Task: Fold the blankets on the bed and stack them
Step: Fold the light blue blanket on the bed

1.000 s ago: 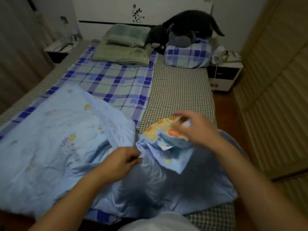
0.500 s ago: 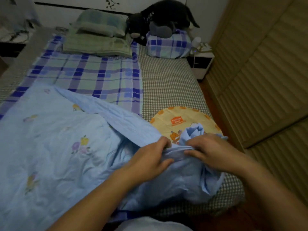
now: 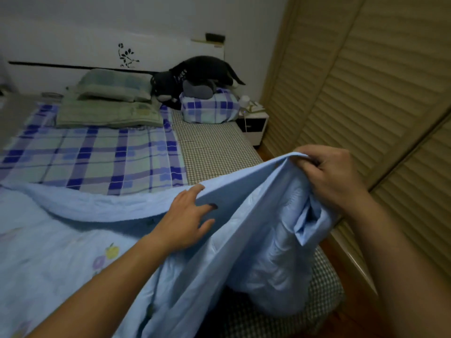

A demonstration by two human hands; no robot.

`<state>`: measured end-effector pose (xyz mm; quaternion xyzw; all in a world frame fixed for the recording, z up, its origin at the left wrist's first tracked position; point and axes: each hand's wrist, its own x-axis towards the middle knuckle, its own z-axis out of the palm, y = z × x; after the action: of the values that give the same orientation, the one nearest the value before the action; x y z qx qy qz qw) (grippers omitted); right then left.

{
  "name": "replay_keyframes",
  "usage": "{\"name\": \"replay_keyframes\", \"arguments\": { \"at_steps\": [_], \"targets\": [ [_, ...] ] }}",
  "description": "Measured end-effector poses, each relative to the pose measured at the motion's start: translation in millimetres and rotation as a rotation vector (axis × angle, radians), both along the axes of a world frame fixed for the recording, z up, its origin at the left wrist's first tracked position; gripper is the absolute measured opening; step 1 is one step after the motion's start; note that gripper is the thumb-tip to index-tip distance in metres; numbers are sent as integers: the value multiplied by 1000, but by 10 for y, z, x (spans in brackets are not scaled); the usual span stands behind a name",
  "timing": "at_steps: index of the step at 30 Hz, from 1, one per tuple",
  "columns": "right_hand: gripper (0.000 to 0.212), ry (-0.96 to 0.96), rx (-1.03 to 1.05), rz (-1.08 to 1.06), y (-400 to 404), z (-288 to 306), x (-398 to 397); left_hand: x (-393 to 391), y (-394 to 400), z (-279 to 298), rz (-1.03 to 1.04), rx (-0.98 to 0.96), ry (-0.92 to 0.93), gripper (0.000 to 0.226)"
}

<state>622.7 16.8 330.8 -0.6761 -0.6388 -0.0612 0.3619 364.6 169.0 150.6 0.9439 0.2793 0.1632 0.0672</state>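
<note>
A light blue blanket (image 3: 61, 240) with small fruit prints covers the near half of the bed. My right hand (image 3: 334, 181) grips its bunched corner and holds it raised at the right side of the bed. My left hand (image 3: 188, 218) lies with spread fingers along the lifted upper edge, fingertips over the fold. Cloth hangs in folds below my right hand. A blue and green plaid blanket (image 3: 97, 159) lies flat further up the bed. A folded green blanket (image 3: 107, 113) sits near the headboard.
A green pillow (image 3: 114, 85), a plaid pillow (image 3: 210, 107) and a black plush toy (image 3: 192, 76) lie by the headboard. The checked mattress (image 3: 214, 147) shows on the right. A nightstand (image 3: 253, 123) stands beyond it. Slatted wardrobe doors (image 3: 366, 81) run close along the right.
My right hand has lifted the blanket corner up and to the right. My left hand has let go of its grip and spread along the edge. The round printed cushion is now hidden.
</note>
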Motion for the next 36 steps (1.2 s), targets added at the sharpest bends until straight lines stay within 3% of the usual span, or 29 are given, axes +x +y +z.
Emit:
{"name": "replay_keyframes", "arguments": {
  "at_steps": [2,6,11,14,18,22,29,36],
  "targets": [
    [14,0,43,-30,109,103,-34,-28,112,-72,66,75,49,43],
    [17,-1,79,-129,332,231,-21,-467,211,-92,274,-50,76,33],
    [24,-15,-16,-283,667,32,60,-1065,-125,-218,123,-279,-49,23],
    [29,61,-53,-348,851,-103,68,-1076,-626,-436,66,-391,-45,40],
    [32,58,-75,-356,1043,-86,-85,-997,-798,-1040,252,-436,63,69],
    [32,25,-37,-355,1136,0,-182,-1074,-706,-1279,300,-348,-17,66],
    [35,83,-12,-490,1243,31,-174,-1310,-873,-1102,182,-406,-193,59],
    [35,136,30,-522,1334,-49,-93,-1860,-1071,-256,258,-455,-504,40]
  ]
}}
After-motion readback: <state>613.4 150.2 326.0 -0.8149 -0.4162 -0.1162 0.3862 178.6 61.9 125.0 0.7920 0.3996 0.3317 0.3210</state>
